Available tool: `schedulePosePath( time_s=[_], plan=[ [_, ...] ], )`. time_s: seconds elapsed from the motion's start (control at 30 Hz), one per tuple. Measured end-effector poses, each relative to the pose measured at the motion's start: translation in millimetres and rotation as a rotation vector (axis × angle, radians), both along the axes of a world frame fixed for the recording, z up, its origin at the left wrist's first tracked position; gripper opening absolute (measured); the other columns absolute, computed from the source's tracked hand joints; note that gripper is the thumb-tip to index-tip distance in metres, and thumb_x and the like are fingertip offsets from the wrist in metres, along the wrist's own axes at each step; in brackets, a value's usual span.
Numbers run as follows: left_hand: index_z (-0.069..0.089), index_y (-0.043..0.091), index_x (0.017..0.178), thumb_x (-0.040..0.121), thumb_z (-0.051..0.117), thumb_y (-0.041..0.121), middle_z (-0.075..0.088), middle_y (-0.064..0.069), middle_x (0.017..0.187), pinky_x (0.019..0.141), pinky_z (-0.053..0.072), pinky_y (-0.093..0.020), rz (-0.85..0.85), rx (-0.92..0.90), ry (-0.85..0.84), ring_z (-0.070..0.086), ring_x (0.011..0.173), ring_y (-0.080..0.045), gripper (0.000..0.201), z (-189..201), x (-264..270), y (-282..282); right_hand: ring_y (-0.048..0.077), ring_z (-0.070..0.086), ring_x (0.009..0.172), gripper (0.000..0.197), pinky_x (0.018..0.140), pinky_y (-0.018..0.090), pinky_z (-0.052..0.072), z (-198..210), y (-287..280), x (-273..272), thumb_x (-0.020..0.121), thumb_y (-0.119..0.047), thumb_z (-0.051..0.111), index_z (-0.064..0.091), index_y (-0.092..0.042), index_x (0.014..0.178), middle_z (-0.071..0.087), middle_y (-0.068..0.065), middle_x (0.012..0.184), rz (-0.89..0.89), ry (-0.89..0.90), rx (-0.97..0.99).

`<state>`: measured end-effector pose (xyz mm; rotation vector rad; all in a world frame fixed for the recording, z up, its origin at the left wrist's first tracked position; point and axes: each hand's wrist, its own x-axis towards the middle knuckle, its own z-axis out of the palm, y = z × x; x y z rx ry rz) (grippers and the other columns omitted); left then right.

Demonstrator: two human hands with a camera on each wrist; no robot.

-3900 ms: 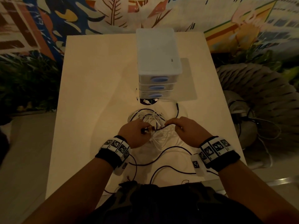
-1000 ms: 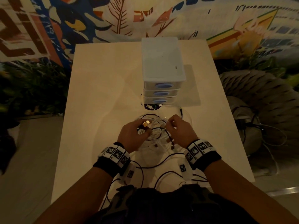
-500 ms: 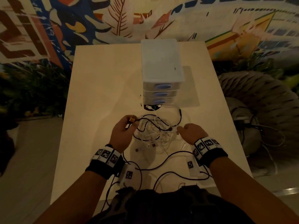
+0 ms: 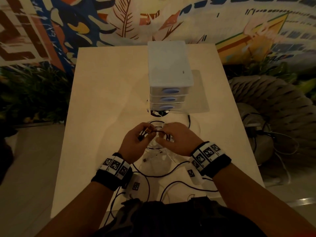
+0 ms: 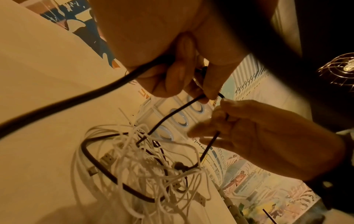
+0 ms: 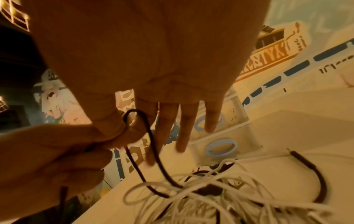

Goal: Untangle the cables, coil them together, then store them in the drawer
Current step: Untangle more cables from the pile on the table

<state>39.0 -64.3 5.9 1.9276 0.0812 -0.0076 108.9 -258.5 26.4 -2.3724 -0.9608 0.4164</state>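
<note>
Together, a thin black cable (image 5: 173, 112) is pinched by the left hand (image 4: 136, 142) and right hand (image 4: 177, 139), just above tangled white cables (image 5: 141, 169).

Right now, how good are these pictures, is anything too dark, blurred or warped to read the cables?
Head view: dim, warm light; the table edges bow from the wide lens and the dark cable between the hands is hard to trace. Left wrist view: the white cables are fairly sharp, the right hand is soft with motion blur. Right wrist view: the left hand and nearest cables smear.
</note>
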Motion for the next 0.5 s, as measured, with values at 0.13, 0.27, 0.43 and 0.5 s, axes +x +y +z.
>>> schedulePosePath(
  time_s=[0.13, 0.27, 0.43, 0.5],
  plan=[
    [0.067, 0.017, 0.099, 0.097, 0.066, 0.015, 0.064, 0.011, 0.084, 0.058, 0.048, -0.035, -0.038, -0.070, 0.059, 0.055, 0.061, -0.022, 0.003, 4.5, -1.2, 1.8, 0.013, 0.052, 0.067, 0.033, 0.065, 0.035, 0.044, 13.2, -6.1, -1.3, 0.103, -0.045, 0.046, 0.052, -0.026, 0.078, 0.054, -0.005, 0.070, -0.018, 0.141, -0.012],
    [0.068, 0.014, 0.092, 0.099, 0.063, 0.025, 0.064, 0.004, 0.081, 0.059, 0.041, -0.014, 0.103, -0.034, 0.132, 0.057, 0.064, -0.002, 0.014, -2.3, 0.0, 4.7, 0.012, 0.055, 0.072, 0.031, 0.070, 0.038, 0.047, 22.7, -5.4, -10.7, 0.105, -0.046, 0.037, 0.052, -0.034, 0.081, 0.058, -0.008, 0.076, -0.002, 0.156, 0.005],
    [0.060, 0.010, 0.084, 0.092, 0.063, 0.055, 0.058, -0.005, 0.070, 0.061, 0.038, -0.032, 0.196, 0.200, 0.405, 0.053, 0.065, -0.020, 0.047, -20.2, 10.0, 8.5, 0.007, 0.058, 0.075, 0.042, 0.067, 0.029, 0.047, 23.9, -2.4, -25.7, 0.099, -0.050, 0.035, 0.071, -0.028, 0.100, 0.067, -0.009, 0.081, 0.084, 0.146, 0.030],
    [0.064, 0.012, 0.077, 0.089, 0.067, 0.056, 0.059, -0.003, 0.065, 0.058, 0.039, -0.031, 0.121, 0.188, 0.489, 0.055, 0.061, -0.019, 0.046, -19.1, 14.4, 6.3, 0.008, 0.062, 0.078, 0.039, 0.069, 0.032, 0.051, 16.8, -4.5, -34.0, 0.099, -0.049, 0.039, 0.074, -0.030, 0.106, 0.072, -0.007, 0.089, 0.140, 0.169, 0.007]
  ],
)
